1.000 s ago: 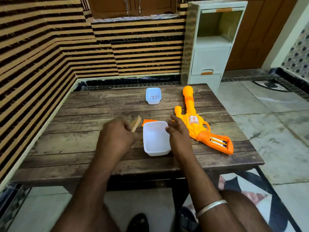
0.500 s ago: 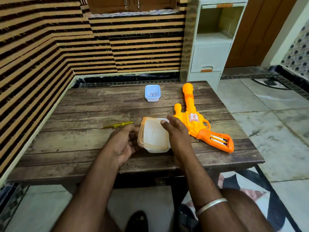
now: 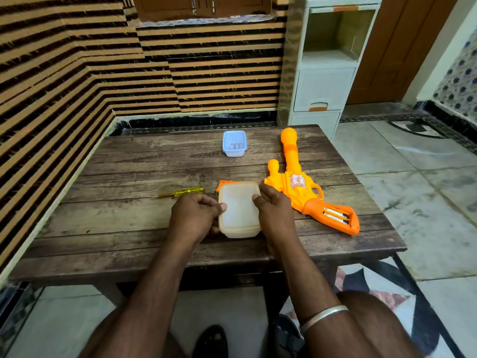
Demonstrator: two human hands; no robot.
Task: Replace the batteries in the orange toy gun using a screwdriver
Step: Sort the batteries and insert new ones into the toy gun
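The orange toy gun (image 3: 294, 182) lies on the right side of the wooden table (image 3: 129, 228), its grip compartment open with batteries (image 3: 335, 215) showing. A yellow screwdriver (image 3: 183, 192) lies left of centre. An orange battery cover (image 3: 223, 184) peeks out behind a white lidded container (image 3: 238, 208). My left hand (image 3: 193, 215) grips the container's left edge, thumb on the lid. My right hand (image 3: 273, 210) rests against its right edge, fingers on the lid.
A small blue tub (image 3: 234, 143) with small items inside stands at the table's far middle. A white drawer cabinet (image 3: 322, 73) stands behind the table. Striped wall runs along the left; tiled floor lies to the right.
One second ago the white container stood open and my left hand held its lid. The lid now sits flat on the container, both hands at its edges. The screwdriver has come into view.
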